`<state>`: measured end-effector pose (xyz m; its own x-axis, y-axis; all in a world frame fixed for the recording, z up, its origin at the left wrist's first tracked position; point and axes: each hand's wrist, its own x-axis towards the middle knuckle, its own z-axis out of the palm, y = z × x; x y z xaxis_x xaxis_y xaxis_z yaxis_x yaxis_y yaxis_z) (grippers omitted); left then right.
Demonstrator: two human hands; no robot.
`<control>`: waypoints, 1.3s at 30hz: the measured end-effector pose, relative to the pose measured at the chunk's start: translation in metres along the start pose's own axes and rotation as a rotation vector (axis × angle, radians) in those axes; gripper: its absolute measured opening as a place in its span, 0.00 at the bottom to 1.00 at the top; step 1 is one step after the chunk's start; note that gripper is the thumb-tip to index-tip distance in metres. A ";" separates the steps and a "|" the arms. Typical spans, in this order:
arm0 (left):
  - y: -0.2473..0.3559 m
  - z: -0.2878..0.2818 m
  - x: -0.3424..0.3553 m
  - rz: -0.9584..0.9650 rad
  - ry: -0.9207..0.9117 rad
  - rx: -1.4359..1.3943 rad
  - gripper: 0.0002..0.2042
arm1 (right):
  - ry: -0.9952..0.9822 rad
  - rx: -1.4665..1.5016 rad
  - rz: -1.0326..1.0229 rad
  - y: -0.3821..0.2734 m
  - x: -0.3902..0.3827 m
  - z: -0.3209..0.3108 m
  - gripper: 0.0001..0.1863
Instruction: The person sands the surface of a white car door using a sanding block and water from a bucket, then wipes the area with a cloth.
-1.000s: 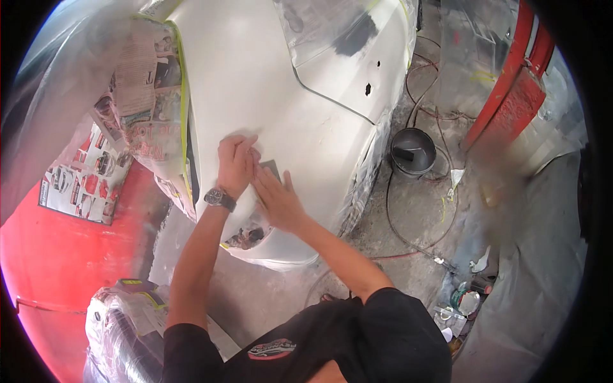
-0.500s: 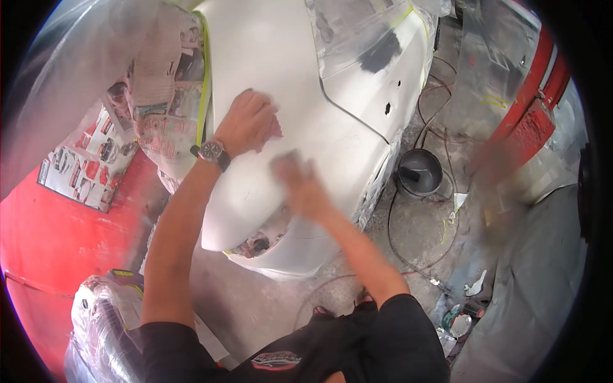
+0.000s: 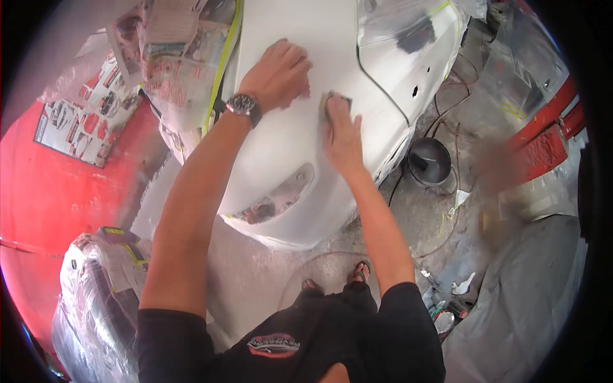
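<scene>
A white, matt car body panel [image 3: 281, 137] lies under both my hands. My left hand [image 3: 276, 75], with a watch at the wrist, rests on it with fingers curled; a pinkish edge shows beneath the fingertips, too little to name. To its right, my right hand [image 3: 345, 137] presses a small sanding pad [image 3: 347, 100], dark with a tan side, flat against the panel. My fingers lie over the pad and hide part of it. Nearer to me, a lamp opening [image 3: 278, 199] in the bodywork is backed by printed masking paper.
Masking paper [image 3: 179, 64] edged with yellow-green tape borders the panel on the left. A red car part [image 3: 70, 210] stands beyond it. On the floor at right are a black bucket [image 3: 429, 161] and a hose [image 3: 440, 105]. A grey cover [image 3: 511, 306] hangs at lower right.
My right hand, blurred before, has moved up and to the right across the panel with the pad. My left hand appears farther up and right; the whole view has shifted too.
</scene>
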<state>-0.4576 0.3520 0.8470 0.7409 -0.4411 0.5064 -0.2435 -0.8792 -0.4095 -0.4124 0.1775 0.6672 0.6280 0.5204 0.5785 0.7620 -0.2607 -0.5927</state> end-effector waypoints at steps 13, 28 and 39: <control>0.007 -0.002 0.017 -0.017 -0.032 -0.082 0.19 | -0.110 -0.028 -0.268 -0.011 -0.022 -0.008 0.36; 0.010 -0.003 0.013 -0.075 -0.145 -0.050 0.17 | -0.083 0.170 -0.250 -0.075 -0.093 0.029 0.36; 0.006 0.000 0.012 0.032 -0.014 -0.051 0.16 | 0.125 0.064 0.108 0.026 -0.031 0.003 0.29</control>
<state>-0.4500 0.3413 0.8506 0.7406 -0.4670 0.4831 -0.2988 -0.8729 -0.3857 -0.4125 0.1575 0.6325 0.7234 0.3859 0.5726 0.6801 -0.2553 -0.6872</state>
